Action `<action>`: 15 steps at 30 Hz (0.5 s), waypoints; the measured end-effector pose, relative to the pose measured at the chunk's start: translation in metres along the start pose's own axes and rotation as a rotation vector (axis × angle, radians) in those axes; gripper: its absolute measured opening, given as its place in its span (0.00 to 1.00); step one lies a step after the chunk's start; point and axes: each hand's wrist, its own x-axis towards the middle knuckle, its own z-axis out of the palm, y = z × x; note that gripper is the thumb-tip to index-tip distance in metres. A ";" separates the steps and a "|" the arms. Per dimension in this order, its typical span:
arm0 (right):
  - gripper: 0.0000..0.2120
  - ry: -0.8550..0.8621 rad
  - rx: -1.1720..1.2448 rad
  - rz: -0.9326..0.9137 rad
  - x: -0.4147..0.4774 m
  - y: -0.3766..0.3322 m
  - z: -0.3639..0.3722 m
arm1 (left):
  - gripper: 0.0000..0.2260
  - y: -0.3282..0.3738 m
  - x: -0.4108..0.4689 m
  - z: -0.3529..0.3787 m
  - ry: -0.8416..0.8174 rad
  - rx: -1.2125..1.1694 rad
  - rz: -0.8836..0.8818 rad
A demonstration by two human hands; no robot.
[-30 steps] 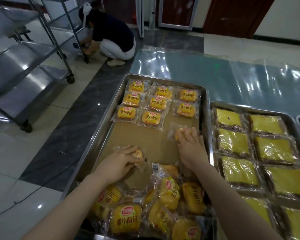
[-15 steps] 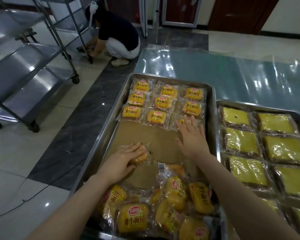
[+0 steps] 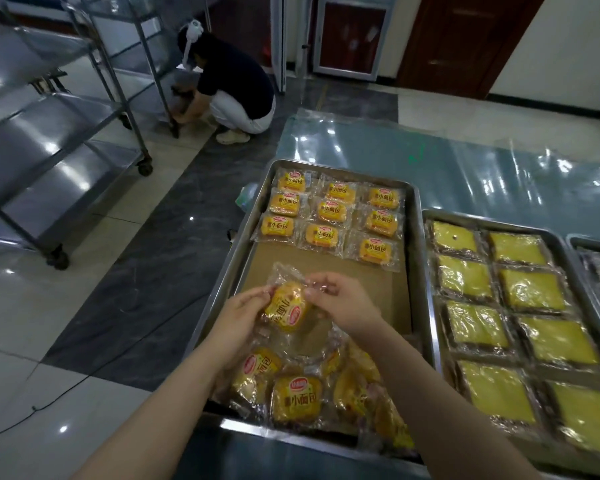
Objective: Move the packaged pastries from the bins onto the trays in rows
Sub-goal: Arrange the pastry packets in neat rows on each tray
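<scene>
held up between both hands, just above the bare brown paper (image 3: 361, 292) lining the tray (image 3: 419, 271): one packaged pastry (image 3: 288, 308), tilted, its label skewed. gripped along its left side by the left hand (image 3: 243, 317), fingers curled round the bun; pinched at the clear wrapper's upper right edge by the right hand (image 3: 343, 303). probably being turned label-up and squared off before going down, to match the rest.

laid at the far end of the same tray: nine packets (image 3: 329, 213) in three rows of three, all flat, label-up and facing the same way, edges touching or slightly overlapping. next free spot, by the look of it: the left end of a fourth row, just nearer than those. heaped at the near end, a loose pile of packets (image 3: 309, 396) at all angles, some with the label hidden — seemingly dumped there as stock within easy reach of both hands.

printed on each yellow label: 小面包 in dark characters, under a red oval logo with white script too small to read. smaller print beside the characters also unreadable.

just to the right, on a second tray (image 3: 482, 221): square yellow cakes (image 3: 530, 289) in clear wrap, set in two columns — no label visible.
</scene>
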 end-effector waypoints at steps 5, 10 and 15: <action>0.07 0.171 0.307 0.068 0.001 -0.001 0.009 | 0.11 0.007 -0.005 -0.008 0.017 0.174 0.139; 0.23 -0.057 0.337 0.238 0.007 0.004 0.022 | 0.07 0.001 0.007 -0.012 0.236 0.012 0.106; 0.09 0.159 0.356 0.255 0.036 0.014 0.020 | 0.06 -0.013 0.020 -0.014 0.176 0.121 -0.023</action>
